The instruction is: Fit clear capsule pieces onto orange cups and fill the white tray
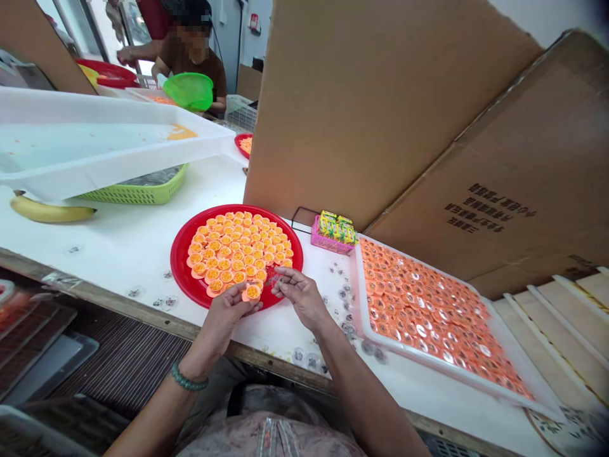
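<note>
Cardboard (361, 120) rises across the worktop (128, 251) behind a white plastic tray (404, 348) of glossy orange discs (419, 304). Near the front edge, over a round red tray (179, 257), the left hand (226, 318) pinches a layered orange piece (252, 292) between thumb and fingers; the right hand (302, 297) has fingertips nearly together, any hold unclear.

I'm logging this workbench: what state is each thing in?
Left hand: pinching one orange disc
Right hand: half-curled; hold unclear
Red tray: partly covered with orange discs
White tray: crowded with glossy orange discs
Large white bin: orange-smeared inside
Pink basket: full of packets
Banana: unpeeled, lying flat
Green bowl: tilted
</note>
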